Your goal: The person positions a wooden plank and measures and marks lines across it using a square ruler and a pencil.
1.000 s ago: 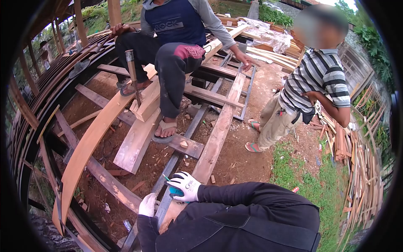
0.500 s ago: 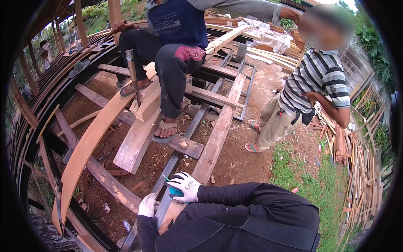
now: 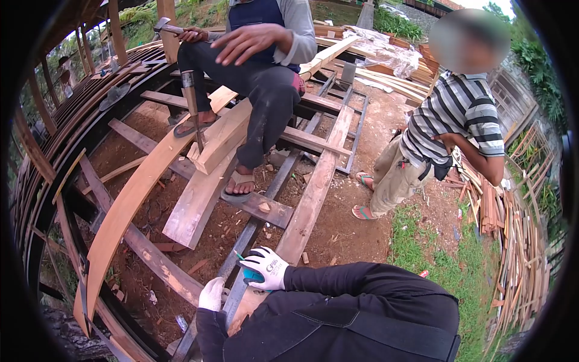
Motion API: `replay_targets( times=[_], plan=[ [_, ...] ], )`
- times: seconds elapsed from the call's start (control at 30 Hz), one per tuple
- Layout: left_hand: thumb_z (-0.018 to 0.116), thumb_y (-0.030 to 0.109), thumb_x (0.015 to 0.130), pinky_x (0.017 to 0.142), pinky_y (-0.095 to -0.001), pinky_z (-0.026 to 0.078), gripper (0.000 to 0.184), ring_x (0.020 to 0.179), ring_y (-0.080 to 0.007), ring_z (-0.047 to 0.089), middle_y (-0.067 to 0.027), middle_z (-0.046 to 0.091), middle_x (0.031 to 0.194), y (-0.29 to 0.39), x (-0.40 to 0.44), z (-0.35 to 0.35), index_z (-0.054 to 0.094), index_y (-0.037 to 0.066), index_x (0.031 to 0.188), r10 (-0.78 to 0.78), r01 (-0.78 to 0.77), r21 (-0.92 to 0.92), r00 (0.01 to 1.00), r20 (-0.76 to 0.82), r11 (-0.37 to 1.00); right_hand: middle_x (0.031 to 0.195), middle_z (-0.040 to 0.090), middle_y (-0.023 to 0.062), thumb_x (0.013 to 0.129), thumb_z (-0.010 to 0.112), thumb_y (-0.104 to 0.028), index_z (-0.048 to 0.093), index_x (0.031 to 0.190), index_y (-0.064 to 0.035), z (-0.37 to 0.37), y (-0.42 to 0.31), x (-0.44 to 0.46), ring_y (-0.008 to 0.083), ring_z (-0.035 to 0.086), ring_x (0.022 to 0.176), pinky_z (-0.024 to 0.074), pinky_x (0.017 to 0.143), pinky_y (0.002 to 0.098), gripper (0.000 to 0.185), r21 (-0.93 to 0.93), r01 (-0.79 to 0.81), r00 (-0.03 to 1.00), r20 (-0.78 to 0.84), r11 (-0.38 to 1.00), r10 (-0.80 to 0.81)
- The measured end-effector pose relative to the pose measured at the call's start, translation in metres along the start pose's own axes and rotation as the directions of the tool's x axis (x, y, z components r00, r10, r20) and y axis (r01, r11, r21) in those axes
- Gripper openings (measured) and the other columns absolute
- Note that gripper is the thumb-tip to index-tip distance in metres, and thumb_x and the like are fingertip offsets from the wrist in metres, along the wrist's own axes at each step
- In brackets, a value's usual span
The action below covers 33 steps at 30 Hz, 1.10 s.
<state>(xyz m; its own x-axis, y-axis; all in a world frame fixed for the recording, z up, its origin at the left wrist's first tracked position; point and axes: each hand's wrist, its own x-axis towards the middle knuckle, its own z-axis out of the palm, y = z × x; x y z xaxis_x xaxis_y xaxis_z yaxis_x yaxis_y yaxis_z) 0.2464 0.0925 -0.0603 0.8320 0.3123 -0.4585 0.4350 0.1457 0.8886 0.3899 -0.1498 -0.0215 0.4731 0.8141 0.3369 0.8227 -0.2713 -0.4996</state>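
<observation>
1. Two hands in white gloves are close together, low in the view, at the near part of a long board [image 3: 310, 220].
2. The right hand [image 3: 269, 268] has its fingers wrapped round a blue block [image 3: 253, 276] and is clamped on it. The block is at the near part of the board, under that hand.
3. A thin green tip [image 3: 239, 256] pokes out by the right hand's fingers.
4. A grey strip [image 3: 236, 300] runs from near the block toward the person, along the left side of the board.
5. The left hand [image 3: 211, 294] is just beside the strip, with its fingers bent. Its fingertips are hard to see, so one cannot tell if they pinch the strip.
6. A dark bar [image 3: 244, 234] runs along the left of the board.
7. Farther off, a sitter [image 3: 265, 78] has a hammer [image 3: 169, 26] in one hand and holds the other hand up in the air. In front, a chisel [image 3: 190, 102] stands nearly upright, its tip at the end of a thick beam [image 3: 218, 145].
8. A person in stripes [image 3: 452, 111] stands at the right, hand on hip.
9. A curved plank [image 3: 129, 211] is at the left, and a wood pile [image 3: 512, 259] is far right.
</observation>
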Motion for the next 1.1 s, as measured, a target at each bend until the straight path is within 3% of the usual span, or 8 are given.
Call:
replay_targets(
  times=[1.1],
  plan=[
    [0.06,0.032,0.102,0.06,-0.0288,0.052,0.042,0.069,-0.0166,0.064,-0.0121,0.069,0.091,-0.002,0.0,0.0,0.061,0.0,0.129,0.037,-0.037,0.035,0.999,0.003,0.999,0.135,0.06,0.0127,0.08,0.076,-0.041,0.061,0.138,-0.0119,0.002,0.001,-0.002,0.0356,0.048,0.132,0.0361,0.112,0.0525,0.066,0.003,-0.002,1.0,0.007,1.0,0.002]
  ],
)
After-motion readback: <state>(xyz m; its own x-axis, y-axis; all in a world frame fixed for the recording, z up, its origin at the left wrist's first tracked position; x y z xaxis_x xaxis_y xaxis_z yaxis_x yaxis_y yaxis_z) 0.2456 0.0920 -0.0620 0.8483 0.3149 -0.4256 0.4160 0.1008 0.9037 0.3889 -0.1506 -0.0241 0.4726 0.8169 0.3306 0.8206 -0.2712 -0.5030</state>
